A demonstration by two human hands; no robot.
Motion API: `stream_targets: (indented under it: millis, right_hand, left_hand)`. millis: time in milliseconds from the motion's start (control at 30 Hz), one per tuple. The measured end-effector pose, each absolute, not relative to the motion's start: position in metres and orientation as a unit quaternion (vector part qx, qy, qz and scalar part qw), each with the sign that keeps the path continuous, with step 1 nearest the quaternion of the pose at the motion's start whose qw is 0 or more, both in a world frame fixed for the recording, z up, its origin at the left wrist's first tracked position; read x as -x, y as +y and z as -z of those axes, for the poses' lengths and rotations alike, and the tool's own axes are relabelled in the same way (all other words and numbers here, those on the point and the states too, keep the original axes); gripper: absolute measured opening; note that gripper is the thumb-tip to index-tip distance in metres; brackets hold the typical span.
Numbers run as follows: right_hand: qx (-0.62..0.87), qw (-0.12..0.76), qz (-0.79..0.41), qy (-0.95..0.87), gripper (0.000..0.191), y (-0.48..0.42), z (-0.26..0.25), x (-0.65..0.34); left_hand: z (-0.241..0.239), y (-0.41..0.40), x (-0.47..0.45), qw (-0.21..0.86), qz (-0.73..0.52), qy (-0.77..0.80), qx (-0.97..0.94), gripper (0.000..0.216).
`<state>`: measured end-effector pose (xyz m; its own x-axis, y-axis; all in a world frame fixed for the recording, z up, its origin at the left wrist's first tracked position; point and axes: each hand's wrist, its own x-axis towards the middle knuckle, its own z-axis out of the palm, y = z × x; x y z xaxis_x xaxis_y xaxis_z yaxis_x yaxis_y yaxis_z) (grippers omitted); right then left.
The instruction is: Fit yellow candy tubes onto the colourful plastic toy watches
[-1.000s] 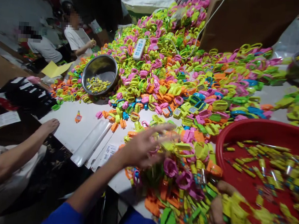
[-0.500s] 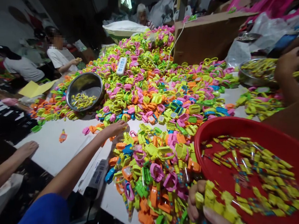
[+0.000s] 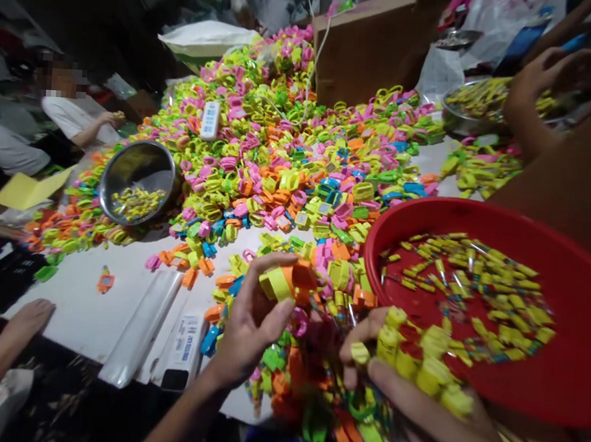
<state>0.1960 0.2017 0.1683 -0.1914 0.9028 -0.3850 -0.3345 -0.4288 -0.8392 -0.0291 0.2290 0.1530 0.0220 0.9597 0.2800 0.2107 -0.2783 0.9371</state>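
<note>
My left hand [image 3: 249,325] is raised over the near heap of toy watches [image 3: 339,274], its thumb and fingers closed on plastic toy watch pieces [image 3: 288,282], one yellow and one orange. To its right, my right hand [image 3: 390,380] grips a bunch of small tubes with yellow caps [image 3: 431,366]. This hand is beside the near rim of a red basin [image 3: 525,225], where many similar yellow-capped tubes [image 3: 502,287] lie. Fingers hide the lower parts of the held tubes.
A large mound of colourful toy watches [image 3: 259,159] spreads behind, with a power strip [image 3: 210,120] on it. A metal bowl [image 3: 104,189] stands at left. A plastic sleeve [image 3: 141,331] and white box [image 3: 182,344] lie in front. Another person's hand [image 3: 533,95] is at right.
My left hand has come back from the mound's edge towards my right hand, now with yellow and orange toy watch pieces in it. The view has shifted right. My right hand still holds the tubes.
</note>
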Motion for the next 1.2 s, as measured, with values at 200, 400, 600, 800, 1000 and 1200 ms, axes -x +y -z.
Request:
stream_targets:
  millis: [200, 400, 600, 800, 1000, 1200]
  right_hand:
    - [0.473, 0.437, -0.696, -0.318, 0.04, 0.206, -0.183, -0.191]
    - [0.439, 0.495, -0.705, -0.254, 0.039, 0.201, -0.176, -0.192]
    - [0.417, 0.488, -0.731, -0.23, 0.033, 0.201, -0.181, -0.189]
    - [0.402, 0.497, -0.743, -0.197, 0.04, 0.201, -0.186, -0.188]
    - [0.396, 0.483, -0.768, -0.142, 0.055, 0.202, -0.192, -0.191]
    - [0.398, 0.459, -0.78, -0.149, 0.031, 0.204, -0.192, -0.194]
  left_hand:
    - [-0.163, 0.218, -0.019, 0.459, -0.579, 0.414, -0.532, 0.034]
    - [-0.172, 0.216, -0.041, 0.599, -0.617, 0.418, -0.294, 0.041]
    - [-0.176, 0.213, -0.052, 0.583, -0.657, 0.407, -0.252, 0.041]
    - [-0.172, 0.21, -0.051, 0.542, -0.661, 0.403, -0.326, 0.035]
    - [-0.16, 0.206, -0.044, 0.493, -0.645, 0.386, -0.438, 0.034]
    - [-0.15, 0.205, -0.042, 0.494, -0.642, 0.371, -0.454, 0.034]
